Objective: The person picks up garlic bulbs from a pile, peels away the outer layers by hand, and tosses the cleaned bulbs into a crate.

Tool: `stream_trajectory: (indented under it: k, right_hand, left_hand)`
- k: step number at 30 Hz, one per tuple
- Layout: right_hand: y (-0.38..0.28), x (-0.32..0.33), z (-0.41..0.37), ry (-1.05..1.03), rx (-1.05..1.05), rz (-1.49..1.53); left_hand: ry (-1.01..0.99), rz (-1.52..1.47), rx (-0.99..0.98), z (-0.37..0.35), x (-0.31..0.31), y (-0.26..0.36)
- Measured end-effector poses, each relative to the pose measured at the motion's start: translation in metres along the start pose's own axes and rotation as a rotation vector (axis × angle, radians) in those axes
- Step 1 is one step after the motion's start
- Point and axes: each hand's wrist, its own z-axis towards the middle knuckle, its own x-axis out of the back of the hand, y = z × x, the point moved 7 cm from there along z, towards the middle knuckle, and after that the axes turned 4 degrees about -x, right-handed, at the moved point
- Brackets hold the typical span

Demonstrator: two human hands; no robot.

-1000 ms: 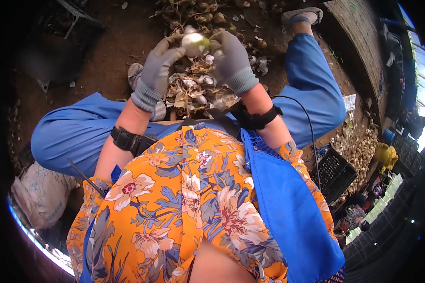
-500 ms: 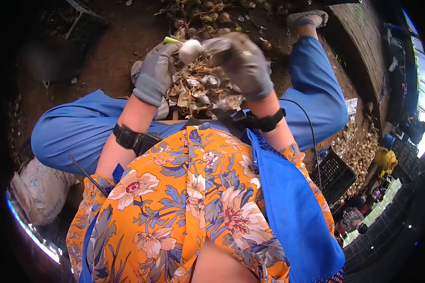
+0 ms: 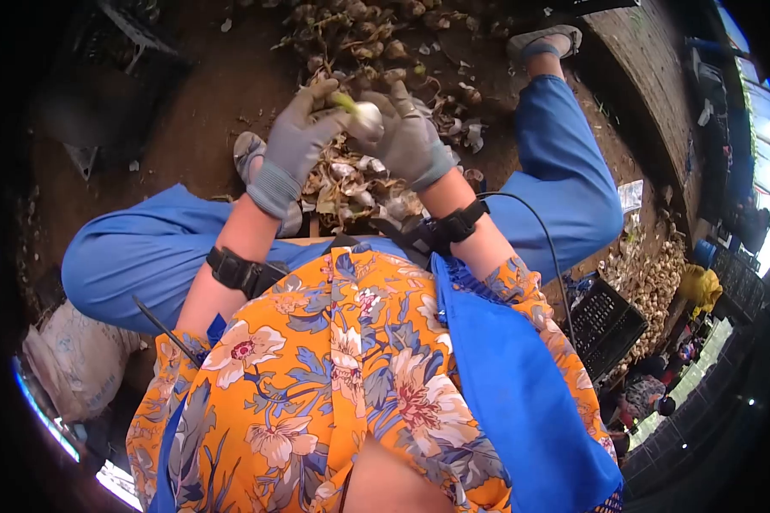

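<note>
A white garlic bulb with a short green stem is held up in front of me, above a heap of dry skins. My left hand, in a grey work glove, pinches it near the stem from the left. On the other side my right hand, in a dirt-stained glove, has its curled fingers against the bulb; part of their contact is hidden. Papery garlic skins lie on the ground just below both hands.
Unpeeled garlic bulbs are scattered ahead on the soil. A black crate stands at right beside a large pile of garlic. A white sack lies at left. A cable runs from my right arm.
My right hand, blurred before, has lowered and come to rest against the bulb. The bulb has moved slightly right and down, its stem now pointing up-left.
</note>
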Motion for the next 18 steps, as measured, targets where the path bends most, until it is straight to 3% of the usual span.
stream_trajectory:
  k: [2,4,6,8,9,11,12,13,14,15,18]
  right_hand:
    - [-0.002,0.046,0.044,-0.007,-0.11,0.263]
    - [-0.067,0.052,0.05,0.0,-0.008,0.302]
    - [-0.167,0.005,0.02,-0.264,0.369,0.142]
    - [-0.234,-0.055,-0.035,-0.191,0.752,0.067]
    - [-0.241,-0.047,-0.031,-0.189,0.75,0.067]
    - [-0.256,0.002,0.016,0.07,0.677,-0.306]
    - [-0.262,0.077,0.092,-0.08,0.445,-0.832]
    - [-0.215,0.045,0.059,0.291,0.646,-1.321]
    - [-0.178,0.074,0.095,0.208,0.624,-1.615]
    - [-0.145,0.076,0.102,0.386,0.469,-2.023]
    - [-0.108,0.063,0.091,0.572,0.515,-2.032]
  left_hand:
    - [0.02,-0.031,0.012,-0.002,-0.004,0.004]
    - [0.097,-0.135,0.126,0.0,0.014,-0.018]
    - [0.125,-0.065,0.15,0.0,0.02,-0.018]
    - [0.121,-0.07,0.236,-0.002,0.019,-0.02]
    - [0.121,-0.071,0.238,-0.005,0.019,-0.021]
    - [0.072,-0.149,0.26,-0.001,0.012,-0.025]
    - [0.078,-0.155,0.251,0.003,0.011,-0.025]
    - [0.07,-0.121,0.247,0.003,0.012,-0.027]
    - [0.063,-0.082,0.248,0.001,0.013,-0.029]
    - [0.048,-0.098,0.264,0.001,0.013,-0.033]
    - [0.056,-0.121,0.21,0.002,0.013,-0.038]
